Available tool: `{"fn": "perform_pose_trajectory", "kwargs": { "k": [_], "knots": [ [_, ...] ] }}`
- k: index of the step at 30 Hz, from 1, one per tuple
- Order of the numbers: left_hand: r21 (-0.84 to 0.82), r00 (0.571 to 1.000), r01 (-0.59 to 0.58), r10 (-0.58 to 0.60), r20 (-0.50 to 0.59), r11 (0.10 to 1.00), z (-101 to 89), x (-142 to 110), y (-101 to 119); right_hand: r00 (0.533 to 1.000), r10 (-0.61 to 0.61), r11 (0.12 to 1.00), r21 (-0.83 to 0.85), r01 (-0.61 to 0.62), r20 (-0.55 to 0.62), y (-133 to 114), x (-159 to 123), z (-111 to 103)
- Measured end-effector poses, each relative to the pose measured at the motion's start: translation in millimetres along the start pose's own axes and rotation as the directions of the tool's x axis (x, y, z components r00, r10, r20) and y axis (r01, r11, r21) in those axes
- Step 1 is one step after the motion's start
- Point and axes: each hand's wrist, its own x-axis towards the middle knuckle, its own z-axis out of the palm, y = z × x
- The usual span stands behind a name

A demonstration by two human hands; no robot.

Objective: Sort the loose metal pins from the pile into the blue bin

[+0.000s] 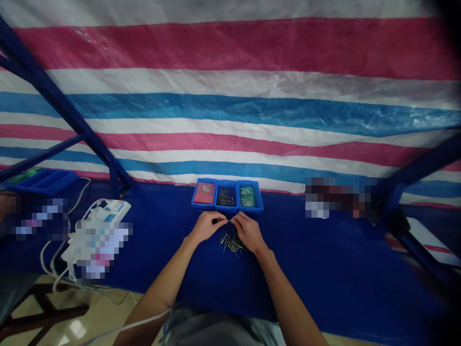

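Note:
My left hand [206, 227] and my right hand [248, 230] meet fingertip to fingertip over the blue table. Both are closed in a pinch, with a small thin piece [229, 221] held between them; it is too small to name its kind surely. Just below lies a loose pile of thin metal pieces [232, 242], which look like screws, some brassy and some dark. Beyond my fingers stand three joined blue bins: the left bin [193, 205] with a red item, the middle bin [226, 209] with dark screw-like pieces, the right bin [260, 209] with green-and-clear packets.
A white power strip [117, 210] with cables lies on the left. Farther left are a blue tray [54, 181] and part of another person's hand [7, 206]. Blue metal frame bars [68, 108] flank the table; a striped sheet [230, 110] hangs behind.

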Motion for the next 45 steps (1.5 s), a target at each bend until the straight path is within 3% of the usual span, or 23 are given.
{"fn": "perform_pose_trajectory", "kwargs": {
  "k": [45],
  "knots": [
    [0.002,0.999,0.032,-0.032,-0.006,0.999,0.4,0.8,-0.6,1.000,0.000,0.995,0.098,0.002,-0.022,-0.5,-0.3,-6.7]
  ]
}}
